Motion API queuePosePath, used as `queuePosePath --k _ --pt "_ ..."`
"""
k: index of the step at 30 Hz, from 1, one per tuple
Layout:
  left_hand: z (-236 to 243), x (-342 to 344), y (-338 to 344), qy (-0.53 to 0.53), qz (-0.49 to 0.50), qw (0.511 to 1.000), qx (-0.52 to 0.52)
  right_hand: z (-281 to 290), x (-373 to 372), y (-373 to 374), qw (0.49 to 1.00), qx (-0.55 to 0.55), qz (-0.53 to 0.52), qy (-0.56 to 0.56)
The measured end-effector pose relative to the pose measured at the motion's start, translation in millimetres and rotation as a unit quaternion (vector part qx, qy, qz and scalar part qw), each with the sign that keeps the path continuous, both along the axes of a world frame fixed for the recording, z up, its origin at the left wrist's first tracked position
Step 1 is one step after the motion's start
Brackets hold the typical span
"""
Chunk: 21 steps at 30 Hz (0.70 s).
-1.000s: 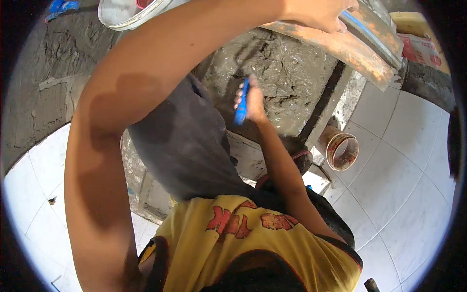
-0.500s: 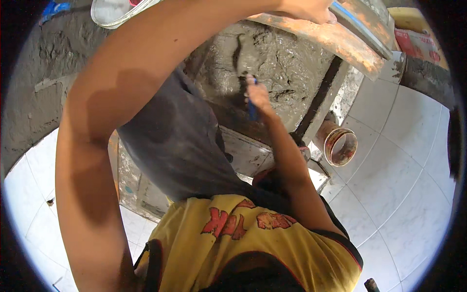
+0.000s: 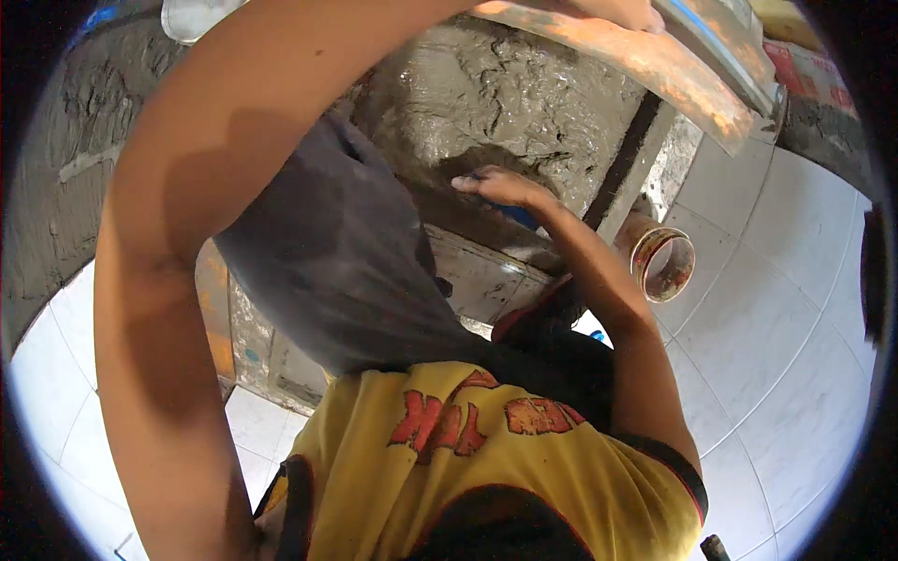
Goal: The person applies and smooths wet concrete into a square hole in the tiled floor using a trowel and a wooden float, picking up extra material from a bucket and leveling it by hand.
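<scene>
One held blue tool (image 3: 520, 217), two round containers (image 3: 638, 241) (image 3: 187, 23) and one yellow shirt (image 3: 580, 486) are visible.

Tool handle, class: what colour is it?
The tool handle is blue, partly hidden, seen best in the head view.

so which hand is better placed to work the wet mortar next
Right, most likely. The right hand holds a blue-handled tool at the near side of the wet mortar, while the left hand is up at the orange-stained board beyond it, partly cut off by the picture's edge.

Wet mortar bed (image 3: 552, 112), bucket (image 3: 638, 247) on pale tiled floor (image 3: 739, 346)
</scene>
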State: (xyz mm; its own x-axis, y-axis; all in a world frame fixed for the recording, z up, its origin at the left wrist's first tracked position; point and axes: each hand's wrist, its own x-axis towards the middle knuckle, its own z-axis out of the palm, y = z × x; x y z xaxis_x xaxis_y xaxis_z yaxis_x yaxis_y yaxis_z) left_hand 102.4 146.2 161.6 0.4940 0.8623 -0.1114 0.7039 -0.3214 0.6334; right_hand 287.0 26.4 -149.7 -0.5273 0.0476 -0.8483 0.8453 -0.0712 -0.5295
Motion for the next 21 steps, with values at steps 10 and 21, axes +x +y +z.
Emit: queuePosePath --k 10,21 --pt "-7 1 -16 -0.004 0.028 0.997 0.070 -25 50 13 0.924 0.381 0.014 -0.012" --pt "-17 -3 0 -0.004 0.000 0.990 0.141 38 28 -3 0.962 0.272 0.004 0.016"
